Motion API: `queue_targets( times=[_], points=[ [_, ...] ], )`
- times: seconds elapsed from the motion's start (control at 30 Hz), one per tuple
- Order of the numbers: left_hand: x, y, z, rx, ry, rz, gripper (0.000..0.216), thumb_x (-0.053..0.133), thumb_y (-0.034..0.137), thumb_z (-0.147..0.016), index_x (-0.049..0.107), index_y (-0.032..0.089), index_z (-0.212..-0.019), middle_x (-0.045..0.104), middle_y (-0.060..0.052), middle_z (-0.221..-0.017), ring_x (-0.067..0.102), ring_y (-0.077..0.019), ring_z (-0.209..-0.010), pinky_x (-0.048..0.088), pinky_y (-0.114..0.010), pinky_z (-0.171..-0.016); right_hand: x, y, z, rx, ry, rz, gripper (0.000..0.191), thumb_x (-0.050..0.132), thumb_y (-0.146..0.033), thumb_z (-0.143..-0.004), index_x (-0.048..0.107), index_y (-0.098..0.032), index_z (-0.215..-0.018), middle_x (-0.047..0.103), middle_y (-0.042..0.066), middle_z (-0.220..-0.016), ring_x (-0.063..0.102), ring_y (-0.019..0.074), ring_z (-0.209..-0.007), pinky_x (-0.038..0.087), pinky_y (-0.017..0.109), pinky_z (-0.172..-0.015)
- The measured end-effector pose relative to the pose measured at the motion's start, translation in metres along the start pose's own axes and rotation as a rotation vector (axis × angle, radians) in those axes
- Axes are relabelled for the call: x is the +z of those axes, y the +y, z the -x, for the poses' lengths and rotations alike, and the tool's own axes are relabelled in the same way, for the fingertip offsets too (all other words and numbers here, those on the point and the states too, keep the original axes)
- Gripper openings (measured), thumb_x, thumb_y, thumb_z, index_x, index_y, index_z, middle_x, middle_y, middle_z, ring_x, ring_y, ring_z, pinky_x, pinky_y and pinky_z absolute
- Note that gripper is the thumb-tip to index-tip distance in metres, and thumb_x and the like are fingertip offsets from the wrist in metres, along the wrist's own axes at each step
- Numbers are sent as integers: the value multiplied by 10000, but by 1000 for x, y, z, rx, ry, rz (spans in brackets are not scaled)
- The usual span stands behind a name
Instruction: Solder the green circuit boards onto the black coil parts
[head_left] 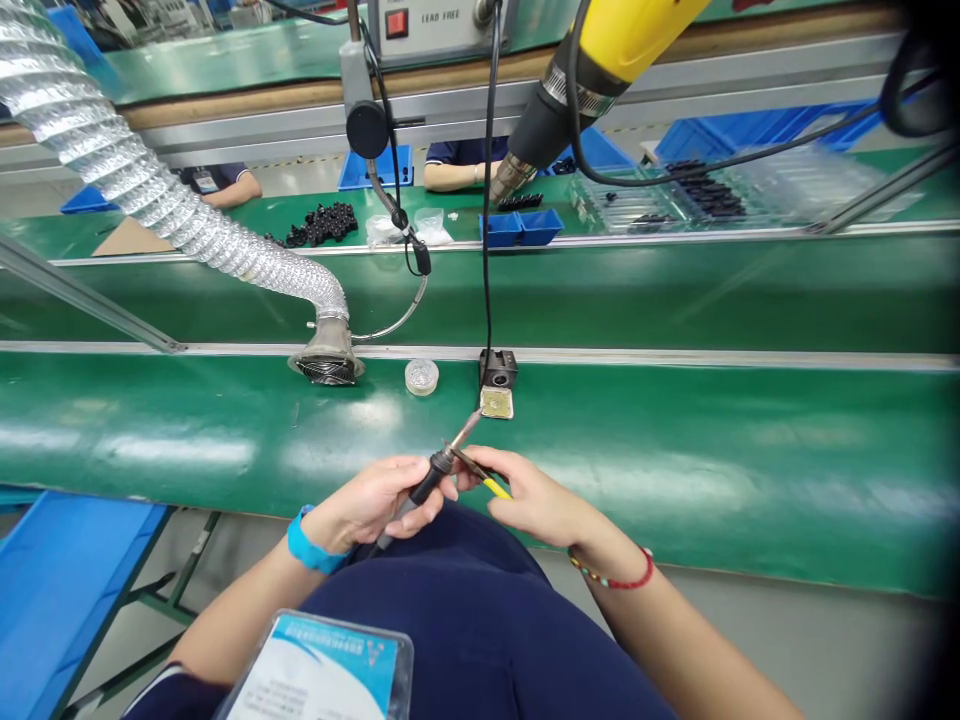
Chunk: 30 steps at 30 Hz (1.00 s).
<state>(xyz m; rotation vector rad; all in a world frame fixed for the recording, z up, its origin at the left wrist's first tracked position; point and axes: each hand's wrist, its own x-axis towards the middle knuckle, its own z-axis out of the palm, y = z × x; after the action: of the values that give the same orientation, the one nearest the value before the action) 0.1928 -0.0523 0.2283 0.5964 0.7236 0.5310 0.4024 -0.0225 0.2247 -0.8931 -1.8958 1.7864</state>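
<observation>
A black-handled soldering iron [427, 482] lies in my left hand [379, 500], its metal tip slanting up and away to the right. My fingers are wrapped round the handle. In my right hand [536, 495] is a pair of pliers [495, 487] with a yellow grip, mostly covered by the fingers. The jaws of the pliers meet the collar of the iron, where the handle joins the metal shaft; whether they clamp it, I cannot tell. Just beyond the tip sits a soldering iron stand [499, 370] with a yellowish sponge [496, 403] in its tray.
A round tin [421, 377] stands left of the stand, beside a silver fume duct [328, 355]. A yellow heat gun [592, 75] hangs overhead. Across the green bench [712, 450] are blue bins [521, 228], black parts [322, 225] and co-workers' arms [454, 177].
</observation>
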Motion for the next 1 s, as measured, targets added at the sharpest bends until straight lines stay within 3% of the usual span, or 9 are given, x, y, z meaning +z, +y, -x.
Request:
queue_targets(
  times=[0.1,0.23,0.37,0.5,0.6,0.77,0.9,1.0],
  points=[
    [1,-4,-2,150,260,-420,392,439,502,-866,560,136,-798,492,3,-609,377,-59,-412,252,-184,-374,10,5,-1,115,85,70,371,400,-71,-534,540,-169,-864,520,0,-760,470,139,-712,389,272,-673],
    [-1,-8,-5,329,503,-935,353,367,371,-920,545,160,-700,495,-1,-608,439,-103,-564,328,-218,-560,27,12,-4,223,150,106,327,405,-75,-555,519,-175,-845,460,-22,-678,412,121,-623,340,263,-604],
    [-3,-11,-8,440,634,-1043,218,429,291,-896,597,176,-818,583,-27,-765,489,-129,-685,348,-227,-653,34,18,-5,261,183,43,335,406,-104,-571,511,-176,-881,488,-10,-716,452,133,-659,365,274,-633],
    [-7,-12,-6,340,585,-863,288,406,363,-904,574,161,-785,546,-5,-654,473,-105,-574,354,-202,-557,20,24,-1,217,269,16,389,409,-152,-582,517,-181,-955,532,20,-842,504,161,-792,395,306,-738],
    [-11,-13,-3,212,448,-709,385,377,467,-898,554,143,-788,514,6,-609,440,-79,-486,328,-175,-448,5,22,4,193,323,14,400,413,-163,-587,519,-179,-973,537,24,-871,512,164,-834,395,312,-787],
    [-12,-11,-2,109,255,-538,491,397,572,-851,556,108,-865,543,-22,-679,433,-61,-440,320,-160,-366,-6,4,10,228,255,30,358,421,-160,-583,532,-166,-924,491,-13,-712,437,122,-635,352,258,-605],
    [-10,-10,-2,64,225,-492,504,391,570,-845,557,101,-923,551,-27,-697,431,-68,-439,309,-172,-359,-9,-4,13,287,191,16,317,421,-160,-579,525,-169,-879,366,-48,-615,311,97,-540,255,241,-511],
    [-10,-13,-2,120,354,-739,388,365,454,-889,578,130,-899,562,-24,-706,464,-90,-513,366,-200,-463,-8,1,14,298,190,10,316,410,-162,-563,513,-175,-861,332,-57,-601,290,90,-530,236,236,-499]
  ],
)
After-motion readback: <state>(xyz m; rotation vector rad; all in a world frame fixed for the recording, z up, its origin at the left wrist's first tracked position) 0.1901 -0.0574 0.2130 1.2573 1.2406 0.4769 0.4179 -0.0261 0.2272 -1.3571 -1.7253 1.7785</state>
